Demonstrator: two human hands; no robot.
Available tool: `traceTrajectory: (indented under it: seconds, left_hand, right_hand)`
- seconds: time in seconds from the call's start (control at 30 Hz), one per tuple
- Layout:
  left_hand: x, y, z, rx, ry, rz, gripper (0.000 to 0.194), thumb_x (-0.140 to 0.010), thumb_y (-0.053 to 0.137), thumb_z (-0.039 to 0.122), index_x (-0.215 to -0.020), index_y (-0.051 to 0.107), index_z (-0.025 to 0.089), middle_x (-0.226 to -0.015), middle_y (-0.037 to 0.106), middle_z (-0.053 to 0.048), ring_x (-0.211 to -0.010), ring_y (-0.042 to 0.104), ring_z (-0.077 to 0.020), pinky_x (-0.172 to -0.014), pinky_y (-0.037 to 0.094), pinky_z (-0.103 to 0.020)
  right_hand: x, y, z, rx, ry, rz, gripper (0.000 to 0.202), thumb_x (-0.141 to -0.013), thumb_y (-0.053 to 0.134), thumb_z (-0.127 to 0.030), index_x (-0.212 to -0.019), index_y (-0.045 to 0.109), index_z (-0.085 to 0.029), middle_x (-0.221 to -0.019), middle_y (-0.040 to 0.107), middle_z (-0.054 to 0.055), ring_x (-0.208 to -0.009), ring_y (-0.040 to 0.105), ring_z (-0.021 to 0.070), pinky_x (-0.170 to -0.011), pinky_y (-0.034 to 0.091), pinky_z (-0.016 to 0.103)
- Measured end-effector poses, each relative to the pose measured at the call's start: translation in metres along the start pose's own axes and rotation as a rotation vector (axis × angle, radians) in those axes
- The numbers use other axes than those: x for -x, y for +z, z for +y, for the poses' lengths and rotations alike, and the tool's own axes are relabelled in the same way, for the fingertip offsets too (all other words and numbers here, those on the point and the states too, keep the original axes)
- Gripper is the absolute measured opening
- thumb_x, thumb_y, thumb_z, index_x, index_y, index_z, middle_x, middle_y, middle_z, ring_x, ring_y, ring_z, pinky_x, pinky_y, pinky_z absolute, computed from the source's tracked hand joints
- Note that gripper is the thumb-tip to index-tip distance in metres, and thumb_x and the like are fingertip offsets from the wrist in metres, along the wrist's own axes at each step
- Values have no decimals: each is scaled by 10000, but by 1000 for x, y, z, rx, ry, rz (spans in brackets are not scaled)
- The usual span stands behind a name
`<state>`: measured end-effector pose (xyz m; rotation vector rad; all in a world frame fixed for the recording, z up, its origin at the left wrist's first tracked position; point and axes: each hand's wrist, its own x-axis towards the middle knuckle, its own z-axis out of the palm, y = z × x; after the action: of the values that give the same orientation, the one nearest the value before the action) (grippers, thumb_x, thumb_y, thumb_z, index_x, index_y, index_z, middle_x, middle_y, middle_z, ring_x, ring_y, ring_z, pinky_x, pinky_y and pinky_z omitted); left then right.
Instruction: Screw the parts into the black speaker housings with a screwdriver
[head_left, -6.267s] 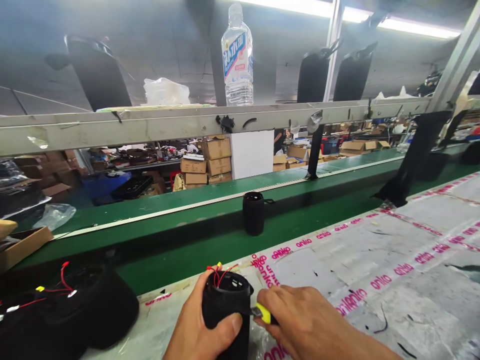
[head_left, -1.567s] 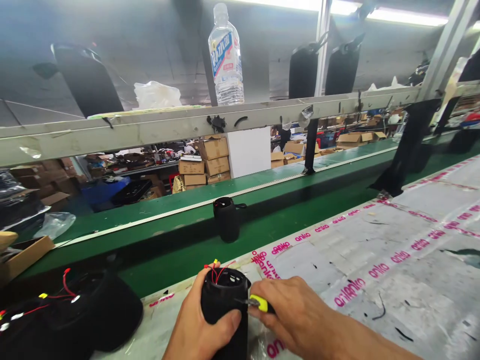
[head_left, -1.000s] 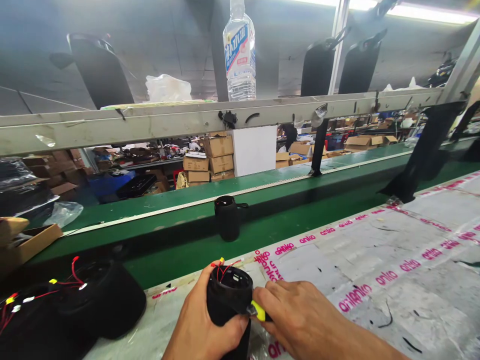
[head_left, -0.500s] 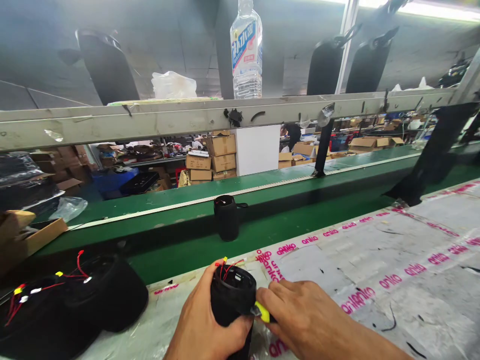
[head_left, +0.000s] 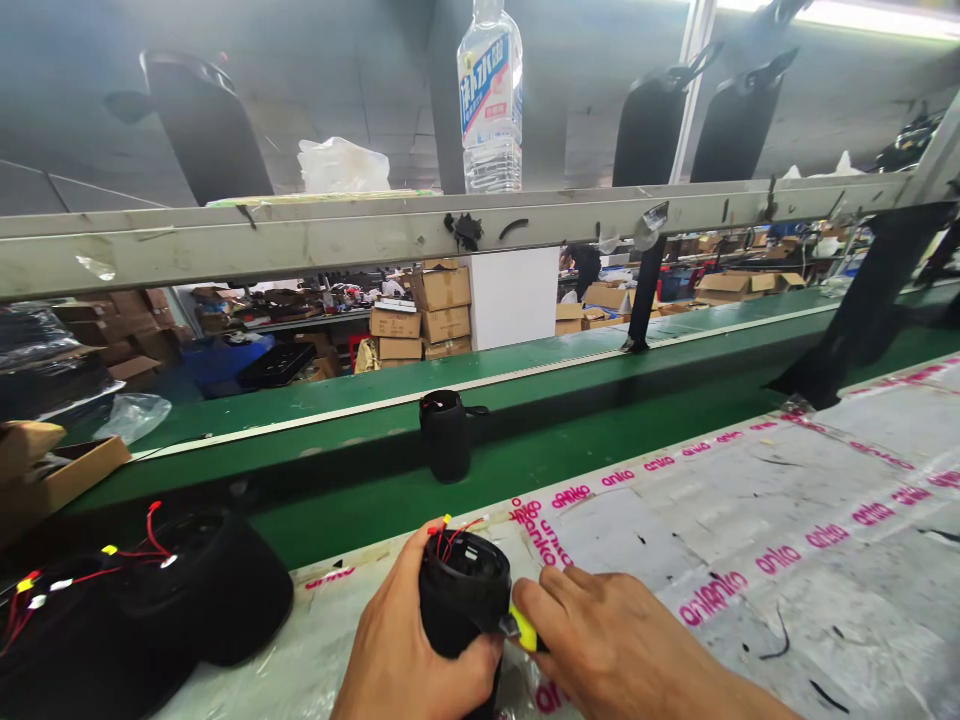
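My left hand is wrapped around a black cylindrical housing, held upright with a slight tilt over the bench. Thin red wires with small red and yellow connectors stick out of its open top. A yellow utility knife is gripped in my right hand, its metal tip against the housing's right side just below the rim. The blade's edge is too small to make out. Larger black housings with red wires and white and yellow plugs lie at the lower left.
A green conveyor belt runs behind the bench, carrying another black cylinder. The bench cover bears pink lettering and black scraps. Overhead, a metal rail holds a plastic bottle. An open cardboard box stands left.
The black cylinder on the green belt sits slightly farther left. My hands keep nearly the same hold, with the knife still against the housing's side.
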<state>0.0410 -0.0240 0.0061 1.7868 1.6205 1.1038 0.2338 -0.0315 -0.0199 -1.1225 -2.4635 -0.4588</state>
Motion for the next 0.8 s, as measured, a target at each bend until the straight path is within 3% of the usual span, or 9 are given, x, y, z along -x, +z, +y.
traceTrajectory:
  seconds: [0.47, 0.57, 0.67, 0.77, 0.8]
  left_hand:
    - [2, -1, -1, -106, -5, 45, 720, -625, 627, 352, -1317, 561, 165, -1261, 722, -133, -1167, 668, -376, -1046, 470, -570]
    - [-1, -2, -2, -55, -14, 35, 711, -621, 634, 360, -1306, 563, 185, -1248, 723, -121, -1173, 659, -373, -1051, 458, -566]
    - [-6, -7, -3, 111, -30, -6, 711, -612, 668, 382, -1285, 555, 182, -1213, 733, -112, -1178, 650, -374, -1068, 440, -542]
    - [-10, -14, -2, 307, -58, -120, 678, -657, 732, 463, -1258, 558, 203, -1168, 756, -75, -1140, 669, -348, -1000, 490, -453]
    - [-12, -16, -2, 352, -71, -148, 671, -671, 749, 493, -1251, 564, 212, -1155, 761, -61, -1132, 673, -339, -975, 503, -425]
  right_hand:
    - [-3, 1, -4, 74, 7, -2, 338, -715, 675, -119, -936, 444, -230, -695, 608, -18, -486, 582, 207, -458, 106, 370]
    - [-5, 1, -4, 45, 7, -28, 293, -760, 670, -119, -952, 473, -221, -743, 636, 1, -533, 608, 216, -441, 178, 349]
    - [-7, 1, -3, -187, 63, -12, 205, -853, 624, -138, -992, 503, -229, -822, 686, -7, -647, 673, 213, -497, 355, 318]
    - [-5, -2, -1, -424, 125, 212, 50, -1020, 472, -223, -1048, 510, -240, -861, 704, -18, -705, 691, 176, -615, 467, 300]
    - [-3, -2, -1, -460, 136, 291, 92, -1061, 418, -261, -1067, 507, -240, -856, 701, -17, -705, 689, 168, -636, 479, 293]
